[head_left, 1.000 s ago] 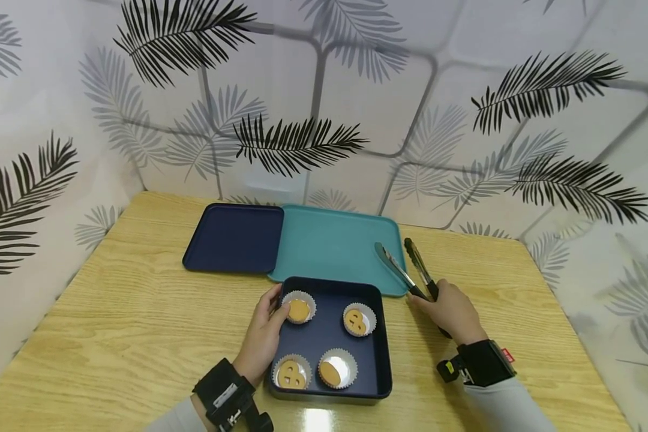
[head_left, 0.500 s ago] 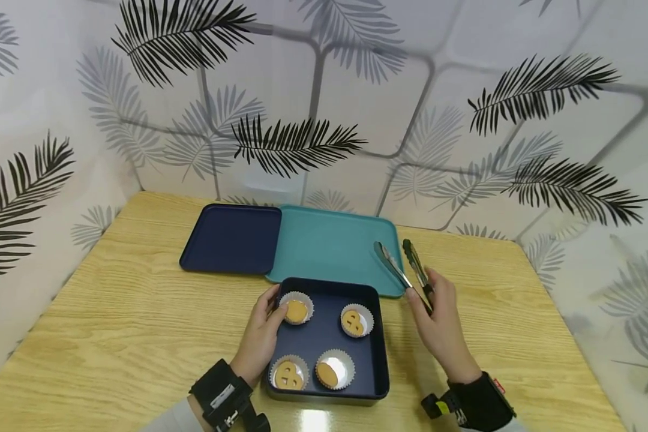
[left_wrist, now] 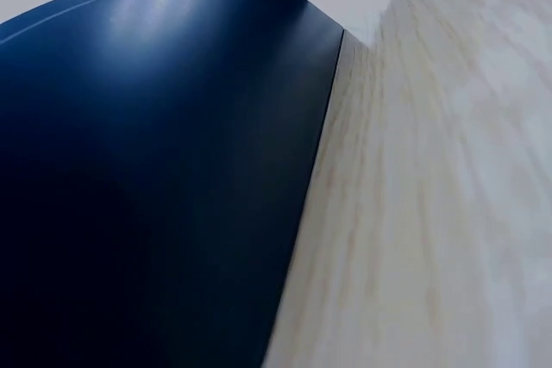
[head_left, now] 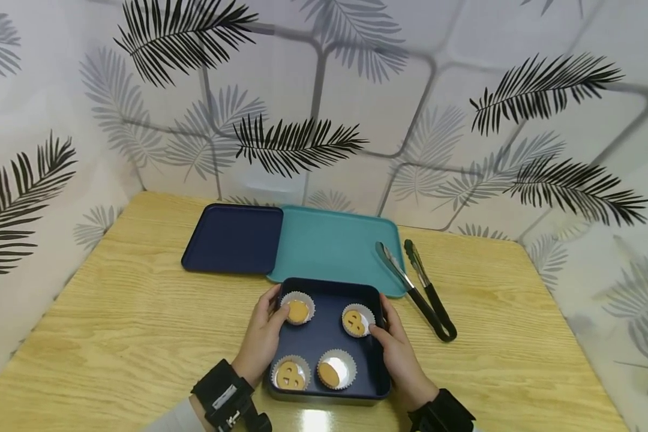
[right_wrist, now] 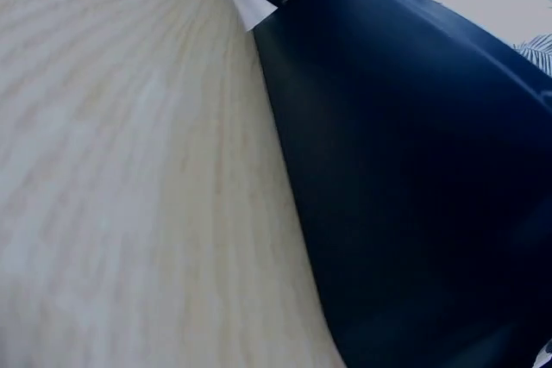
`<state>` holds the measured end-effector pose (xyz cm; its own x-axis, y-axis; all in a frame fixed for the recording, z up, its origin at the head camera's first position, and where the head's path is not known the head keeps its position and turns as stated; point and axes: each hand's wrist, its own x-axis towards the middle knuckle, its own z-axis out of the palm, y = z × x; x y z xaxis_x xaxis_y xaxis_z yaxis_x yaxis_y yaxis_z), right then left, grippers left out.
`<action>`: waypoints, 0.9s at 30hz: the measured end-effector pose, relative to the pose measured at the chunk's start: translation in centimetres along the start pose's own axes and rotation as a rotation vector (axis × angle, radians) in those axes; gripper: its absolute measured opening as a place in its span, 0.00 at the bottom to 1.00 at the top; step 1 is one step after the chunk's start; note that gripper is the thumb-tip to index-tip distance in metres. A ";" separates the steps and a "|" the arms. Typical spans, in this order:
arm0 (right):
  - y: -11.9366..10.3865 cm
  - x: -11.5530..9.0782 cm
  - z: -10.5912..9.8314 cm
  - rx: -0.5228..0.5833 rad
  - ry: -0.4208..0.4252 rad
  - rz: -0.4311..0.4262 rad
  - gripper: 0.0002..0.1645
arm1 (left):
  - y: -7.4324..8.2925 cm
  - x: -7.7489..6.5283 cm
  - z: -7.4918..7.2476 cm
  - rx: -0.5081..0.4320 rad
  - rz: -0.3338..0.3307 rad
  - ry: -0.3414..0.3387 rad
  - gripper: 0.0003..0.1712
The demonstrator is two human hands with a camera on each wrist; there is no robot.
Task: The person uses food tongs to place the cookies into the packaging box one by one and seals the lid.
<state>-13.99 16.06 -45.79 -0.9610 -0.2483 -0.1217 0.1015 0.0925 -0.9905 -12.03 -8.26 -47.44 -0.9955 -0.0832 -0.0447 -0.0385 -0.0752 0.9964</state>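
Observation:
A dark navy square box (head_left: pixel 329 336) stands on the table between both hands; its outer wall (left_wrist: pixel 172 161) fills much of the left wrist view. My left hand (head_left: pixel 261 339) grips its left side, thumb over the rim. On the right side my right hand (head_left: pixel 402 357) holds the wall the same way, thumb inside by a paper cup. Inside lie paper cups with biscuits: a round biscuit (head_left: pixel 298 311) back left, a pretzel-shaped biscuit (head_left: pixel 354 323) back right, another pretzel-shaped biscuit (head_left: pixel 290 375) front left, and a tilted round biscuit (head_left: pixel 329 375) beside it. Fingers outside the walls are mostly hidden.
Black-handled tongs (head_left: pixel 432 309) lie spread to the right, one tip over the teal tray (head_left: pixel 329 240) behind the box. A flat navy lid or tray (head_left: pixel 232 238) overlaps the teal tray's left end. Patterned sheeting (head_left: pixel 324 108) rises behind the wooden table (head_left: pixel 140 324).
My right hand has let go of the tongs, which now lie on the table and teal tray. It has moved left and taken hold of the box's right side. The left hand stays put.

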 end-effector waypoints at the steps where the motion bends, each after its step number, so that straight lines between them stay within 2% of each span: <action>1: 0.1 0.0 0.0 0.012 0.004 0.007 0.40 | 0.2 0.1 0.0 0.017 -0.003 -0.006 0.30; 5: 0.3 0.0 -0.1 0.038 0.011 0.015 0.39 | 1.3 0.9 -0.9 0.117 -0.058 -0.058 0.30; 8: 0.4 0.0 -0.2 0.029 0.026 0.017 0.39 | 2.5 2.4 -2.9 0.172 -0.097 -0.115 0.27; 9: 0.5 -0.1 -0.2 0.025 0.029 0.019 0.38 | 2.9 3.1 -3.7 0.203 -0.083 -0.122 0.26; 10: 0.5 -0.1 -0.2 0.023 0.031 0.020 0.38 | 3.3 3.8 -4.6 0.263 -0.039 -0.128 0.24; 12: 0.5 -0.1 -0.3 0.018 0.033 0.013 0.38 | 3.9 5.5 -6.4 0.461 0.088 -0.135 0.22; 15: 0.4 -0.1 -0.2 0.011 0.030 0.002 0.38 | 4.1 8.0 -8.7 0.977 0.302 -0.127 0.27; 17: 0.3 -0.1 -0.2 0.005 0.028 -0.008 0.38 | 3.8 9.4 -9.9 1.244 0.365 -0.158 0.36; 19: 0.1 -0.1 -0.2 -0.005 0.026 -0.007 0.38 | 3.6 10.5 -10.8 1.411 0.344 -0.219 0.44; 21: 0.0 -0.1 -0.2 -0.014 0.027 -0.005 0.38 | 3.5 11.3 -11.2 1.451 0.278 -0.267 0.47; 23: -0.1 -0.1 -0.2 -0.025 0.030 -0.006 0.38 | 3.6 11.9 -11.2 1.467 0.234 -0.300 0.46; 27: -0.1 0.1 -0.2 -0.028 0.042 -0.006 0.37 | 3.8 12.4 -10.7 1.491 0.208 -0.352 0.40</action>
<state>-14.13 16.27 -45.70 -0.9715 -0.2085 -0.1126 0.0893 0.1180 -0.9890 -23.57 -20.26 -44.99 -0.9552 0.2802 -0.0957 0.2634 0.9518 0.1571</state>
